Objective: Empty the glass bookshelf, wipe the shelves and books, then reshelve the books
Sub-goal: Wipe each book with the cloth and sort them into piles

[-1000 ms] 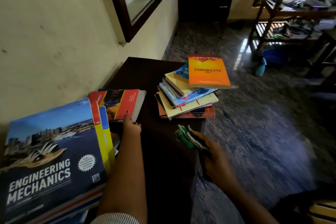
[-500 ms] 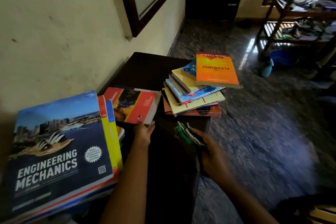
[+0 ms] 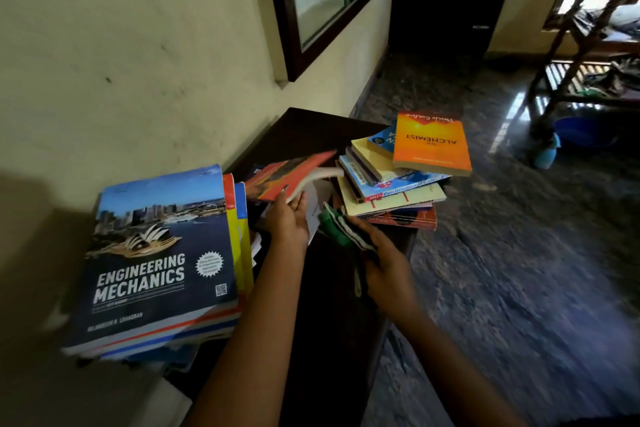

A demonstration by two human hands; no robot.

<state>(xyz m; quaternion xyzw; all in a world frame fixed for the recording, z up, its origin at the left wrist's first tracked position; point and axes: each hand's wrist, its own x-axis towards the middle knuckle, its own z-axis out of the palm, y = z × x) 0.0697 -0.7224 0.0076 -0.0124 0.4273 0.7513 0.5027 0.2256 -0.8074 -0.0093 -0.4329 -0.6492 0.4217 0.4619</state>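
Head view: the red book (image 3: 291, 173) is gripped at its near edge by the left hand (image 3: 287, 218) and held tilted up off the table (image 3: 311, 128), likely so it can be wiped. The cloth (image 3: 337, 225) is clutched in the right hand (image 3: 388, 270), just beside the book. 2 piles are kept apart, presumably wiped vs unwiped: the textbook pile (image 3: 159, 253) left of the hands, the stack (image 3: 391, 191) beyond the cloth.

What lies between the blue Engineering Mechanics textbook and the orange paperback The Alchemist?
In the head view, a red-covered book, held at a tilt by the left hand, and the green cloth in the right hand.
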